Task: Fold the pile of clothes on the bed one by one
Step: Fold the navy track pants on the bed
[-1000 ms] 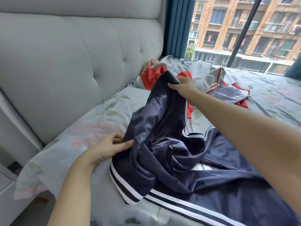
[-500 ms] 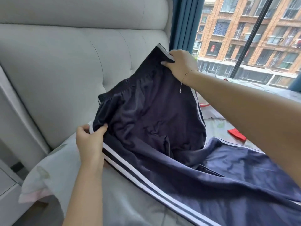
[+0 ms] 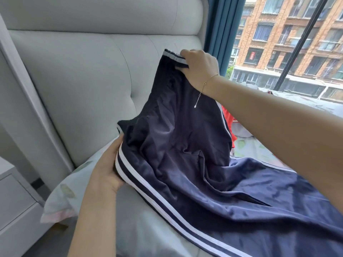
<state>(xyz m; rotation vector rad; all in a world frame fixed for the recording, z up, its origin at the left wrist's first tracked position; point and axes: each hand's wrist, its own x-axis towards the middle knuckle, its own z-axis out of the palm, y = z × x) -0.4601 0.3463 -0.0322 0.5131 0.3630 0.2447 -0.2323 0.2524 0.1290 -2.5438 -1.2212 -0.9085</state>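
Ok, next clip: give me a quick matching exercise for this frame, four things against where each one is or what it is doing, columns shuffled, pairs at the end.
Things:
1. left hand
2. right hand
3. red garment
4. navy trousers

Places or states:
A. lies behind the raised cloth, mostly hidden
B. grips the top band, lifted in front of the headboard
C. holds the white-striped side seam low near the pillow
D. held up at one end, the rest spread over the bed

Pairs: 1-C, 2-B, 3-A, 4-D

navy trousers point(image 3: 185, 145) with white side stripes, pale grey headboard point(image 3: 83, 80), teal curtain point(image 3: 220, 34), floral pillowcase point(image 3: 61, 197) below the headboard
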